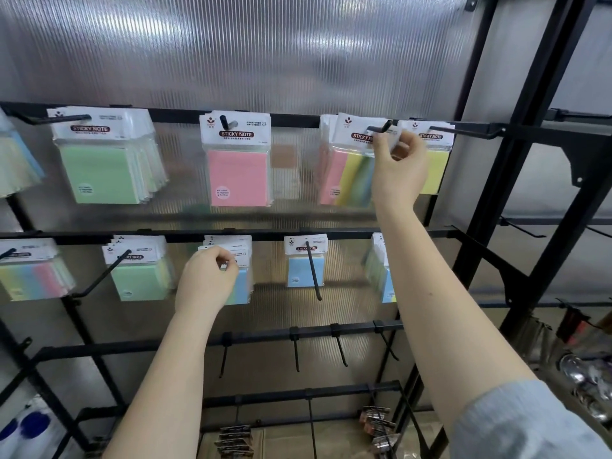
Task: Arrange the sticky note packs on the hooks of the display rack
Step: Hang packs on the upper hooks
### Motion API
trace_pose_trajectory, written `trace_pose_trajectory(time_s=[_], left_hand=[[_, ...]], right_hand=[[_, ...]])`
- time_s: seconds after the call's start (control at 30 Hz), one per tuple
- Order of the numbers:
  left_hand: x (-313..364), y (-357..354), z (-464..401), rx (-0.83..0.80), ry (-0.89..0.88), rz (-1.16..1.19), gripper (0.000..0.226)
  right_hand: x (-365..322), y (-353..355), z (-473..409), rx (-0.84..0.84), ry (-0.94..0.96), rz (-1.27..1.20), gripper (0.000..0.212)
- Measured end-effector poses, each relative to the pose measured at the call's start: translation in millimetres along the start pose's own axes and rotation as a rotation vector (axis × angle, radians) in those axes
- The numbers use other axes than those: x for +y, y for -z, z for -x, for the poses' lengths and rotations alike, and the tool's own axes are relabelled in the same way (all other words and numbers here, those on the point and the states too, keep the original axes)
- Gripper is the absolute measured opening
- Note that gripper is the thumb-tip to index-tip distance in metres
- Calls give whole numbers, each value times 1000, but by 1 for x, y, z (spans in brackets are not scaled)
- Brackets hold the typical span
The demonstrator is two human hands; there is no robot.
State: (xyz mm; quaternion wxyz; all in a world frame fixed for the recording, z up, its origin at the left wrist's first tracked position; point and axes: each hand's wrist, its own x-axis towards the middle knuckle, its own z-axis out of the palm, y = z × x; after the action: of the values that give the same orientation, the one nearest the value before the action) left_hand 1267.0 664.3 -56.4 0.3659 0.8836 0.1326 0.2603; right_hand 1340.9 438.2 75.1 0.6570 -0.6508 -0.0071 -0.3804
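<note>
The right hand [399, 167] pinches a multicolour pack's [356, 160] header at its hook's [381, 128] tip on the rack's top rail, while the left hand [207, 279] grips a blue pack [241, 286] lower down.

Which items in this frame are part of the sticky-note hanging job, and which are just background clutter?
Part of the job:
- right hand pinching a multicolour sticky note pack at a top-row hook
- left hand holding a blue pack on the middle row
- hanging green packs and pink packs

Just lying about:
- brown carded items at the bottom
- shiny metal objects, lower right
</note>
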Motion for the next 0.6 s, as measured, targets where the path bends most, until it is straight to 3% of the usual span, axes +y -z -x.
trace_pose_trajectory(time_s=[0.13, 0.43, 0.6], left_hand=[[-1, 3, 0, -6, 8, 15, 9], [-6, 7, -4, -9, -12, 3, 8], [-8, 10, -4, 11, -8, -43, 10]], right_hand=[[7, -6, 7, 9, -26, -9, 46], [22, -12, 9, 101, -14, 86, 46], [48, -6, 41, 174, -110, 28, 34]])
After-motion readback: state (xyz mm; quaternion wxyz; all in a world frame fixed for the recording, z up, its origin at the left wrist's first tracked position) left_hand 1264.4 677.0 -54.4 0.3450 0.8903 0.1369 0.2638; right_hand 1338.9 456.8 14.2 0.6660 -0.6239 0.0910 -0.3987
